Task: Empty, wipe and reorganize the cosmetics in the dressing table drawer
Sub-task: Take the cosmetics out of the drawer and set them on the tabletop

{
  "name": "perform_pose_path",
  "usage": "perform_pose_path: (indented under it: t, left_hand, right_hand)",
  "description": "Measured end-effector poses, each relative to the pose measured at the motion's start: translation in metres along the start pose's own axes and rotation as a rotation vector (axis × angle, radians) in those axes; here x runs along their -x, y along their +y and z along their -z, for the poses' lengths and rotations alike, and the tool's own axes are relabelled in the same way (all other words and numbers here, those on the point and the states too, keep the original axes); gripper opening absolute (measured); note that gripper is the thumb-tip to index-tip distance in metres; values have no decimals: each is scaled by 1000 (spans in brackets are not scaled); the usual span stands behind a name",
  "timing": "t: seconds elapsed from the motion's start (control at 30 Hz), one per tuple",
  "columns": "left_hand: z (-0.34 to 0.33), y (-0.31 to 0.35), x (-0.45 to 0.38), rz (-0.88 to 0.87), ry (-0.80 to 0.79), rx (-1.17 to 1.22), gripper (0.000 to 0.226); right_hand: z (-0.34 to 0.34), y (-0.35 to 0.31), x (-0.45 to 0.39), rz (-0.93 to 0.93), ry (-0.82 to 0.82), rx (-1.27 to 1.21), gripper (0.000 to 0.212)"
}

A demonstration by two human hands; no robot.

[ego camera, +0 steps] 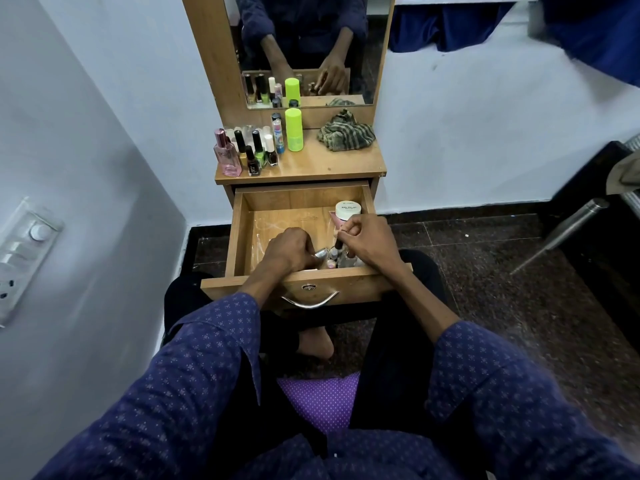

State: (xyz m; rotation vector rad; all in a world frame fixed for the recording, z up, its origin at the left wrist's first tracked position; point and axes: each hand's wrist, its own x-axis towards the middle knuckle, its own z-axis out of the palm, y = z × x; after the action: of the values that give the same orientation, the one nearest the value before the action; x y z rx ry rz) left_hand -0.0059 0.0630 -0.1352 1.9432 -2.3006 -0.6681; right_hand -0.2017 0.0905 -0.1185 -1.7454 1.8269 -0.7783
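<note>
The drawer [242,233] stands open; the left hand [289,249] grips a silvery tube [320,252], the right hand [367,242] pinches a dark-capped bottle [338,244] near its front right.

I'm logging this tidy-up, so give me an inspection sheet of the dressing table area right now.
Surface: wooden tabletop, bare at front centre.
Job's things: drawer pulled open, left part bare; white-lidded jar at its back right; small bottles at front; nail polishes and pink perfume bottle on the tabletop's left; green can behind them.
Clutter: striped cloth crumpled at back right.
Grips: left hand holds a silvery item; right hand pinches a thin dark-capped item.
Cables: nothing seen.
Surroundings: mirror above; switch panel on the left wall; dark speckled floor.
</note>
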Motion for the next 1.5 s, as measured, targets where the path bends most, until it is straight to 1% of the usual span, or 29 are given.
perform_pose_path:
  t: [0.07,0.13,0.23,0.37,0.47,0.53,0.6,0.73,0.83,0.97,1.13,1.27,1.33,1.43,1.5]
  left_hand:
    - [-1,-3,-2,-22,27,81,29]
    - [-3,-6,-3,-47,65,180,26]
    - [-4,-8,-4,-87,112,251,21]
    - [-4,-7,-1,-132,177,242,13]
    - [-2,-5,3,-169,235,199,14]
    - [2,-2,5,-205,303,132,18]
    - [7,1,6,-218,370,70,23]
    - [30,4,5,-234,480,-10,25]
    - [65,9,-2,-264,575,-71,25]
    - [121,16,-21,-246,652,-121,25]
    - [164,12,-45,-196,595,-188,16]
    - [174,6,-53,-206,556,-215,8]
    - [177,3,-54,-212,542,-277,4]
    - [179,0,-55,-220,524,-346,6]
    - [180,-2,-54,-212,506,-359,11]
  right_hand:
    - [3,-1,-1,-16,75,-83,24]
    - [7,-2,-1,-28,135,-148,28]
    - [11,-2,0,-47,185,-221,20]
    - [11,-1,-1,-51,210,-228,18]
    - [10,0,-1,-29,202,-227,17]
    - [9,0,-2,-10,211,-206,17]
    - [10,-2,-3,42,224,-163,14]
    - [15,-18,-14,236,232,-49,5]
    - [21,-43,-39,335,250,-14,5]
    - [30,-80,-79,429,273,29,5]
    - [32,-116,-121,452,263,84,5]
    - [29,-128,-140,463,192,144,6]
    - [26,-133,-147,479,179,176,6]
    - [22,-141,-153,484,176,195,7]
    - [17,-145,-155,480,164,209,9]
